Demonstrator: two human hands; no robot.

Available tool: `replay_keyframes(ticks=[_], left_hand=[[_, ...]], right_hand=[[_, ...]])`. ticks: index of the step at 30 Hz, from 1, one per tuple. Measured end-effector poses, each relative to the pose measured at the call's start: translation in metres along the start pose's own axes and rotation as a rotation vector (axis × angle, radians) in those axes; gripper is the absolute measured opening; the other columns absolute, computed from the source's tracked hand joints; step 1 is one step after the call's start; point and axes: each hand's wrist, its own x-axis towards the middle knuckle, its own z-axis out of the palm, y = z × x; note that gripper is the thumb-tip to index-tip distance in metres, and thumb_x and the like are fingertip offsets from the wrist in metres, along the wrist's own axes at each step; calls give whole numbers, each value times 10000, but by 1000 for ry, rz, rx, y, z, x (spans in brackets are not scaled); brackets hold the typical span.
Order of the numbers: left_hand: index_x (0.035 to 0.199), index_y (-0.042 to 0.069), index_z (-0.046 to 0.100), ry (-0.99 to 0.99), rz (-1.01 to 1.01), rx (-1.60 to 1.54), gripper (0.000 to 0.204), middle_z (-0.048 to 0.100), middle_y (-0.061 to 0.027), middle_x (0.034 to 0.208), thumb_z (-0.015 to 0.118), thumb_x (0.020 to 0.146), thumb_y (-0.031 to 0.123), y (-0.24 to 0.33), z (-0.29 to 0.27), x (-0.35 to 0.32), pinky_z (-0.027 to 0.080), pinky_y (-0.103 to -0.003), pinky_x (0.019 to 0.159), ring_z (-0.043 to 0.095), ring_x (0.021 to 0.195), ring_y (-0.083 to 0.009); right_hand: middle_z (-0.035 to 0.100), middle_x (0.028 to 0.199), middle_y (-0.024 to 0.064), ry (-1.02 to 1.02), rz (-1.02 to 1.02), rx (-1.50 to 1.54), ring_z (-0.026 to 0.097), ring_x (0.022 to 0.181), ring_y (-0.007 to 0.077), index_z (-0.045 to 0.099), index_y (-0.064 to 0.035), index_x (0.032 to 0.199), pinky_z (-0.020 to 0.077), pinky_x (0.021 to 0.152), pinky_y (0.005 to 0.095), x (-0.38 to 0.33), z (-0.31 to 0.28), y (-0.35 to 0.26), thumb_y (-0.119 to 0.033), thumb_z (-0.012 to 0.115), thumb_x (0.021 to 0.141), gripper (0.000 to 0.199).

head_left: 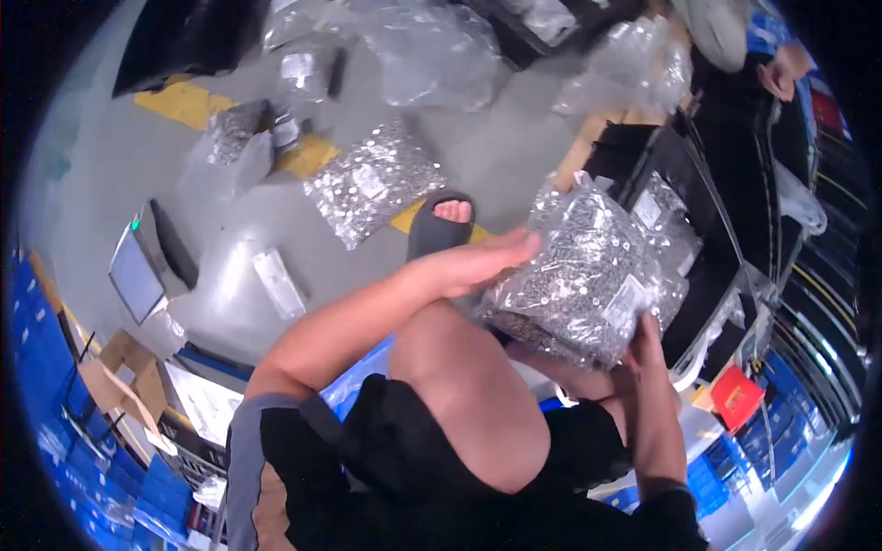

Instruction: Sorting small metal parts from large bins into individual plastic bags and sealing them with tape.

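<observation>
A clear plastic bag full of small metal parts [583, 271], with a white label, rests over my knees. My left hand [478, 262] lies flat against its left side, fingers stretched out. My right hand [643, 344] grips the bag's lower right edge from below. My bare knee [469, 386] and a foot in a grey slipper [441, 225] show under my arms. Another bag of metal parts [666, 225] lies in a black crate [634, 151] just behind the held one.
On the grey floor lie a further bag of parts [372, 179], smaller bags [234, 133], empty clear bags [432, 55] and a small scale [138, 271]. Blue bins [55, 367] line the left. Another person's hand [781, 73] shows at the upper right. A red box [735, 397] sits right.
</observation>
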Motion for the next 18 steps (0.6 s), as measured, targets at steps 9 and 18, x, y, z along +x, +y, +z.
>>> replay_keyframes(ticks=[9,18], left_hand=[[1416,-27,320,164,433,311,829,458,-108,1363,795,782,216,39,31,-52,321,-362,1086,419,1273,-212],[1326,-21,438,964,630,102,702,556,-121,1228,793,765,207,16,13,-144,429,-361,983,539,1137,-216]], right_hand=[[510,1326,157,185,-389,-460,513,1209,286,320,29,1416,380,1056,398,-90,139,-28,-112,755,731,824],[576,1217,127,-306,-668,-898,565,1100,193,431,46,1328,448,965,337,-23,261,-44,-35,768,719,701]])
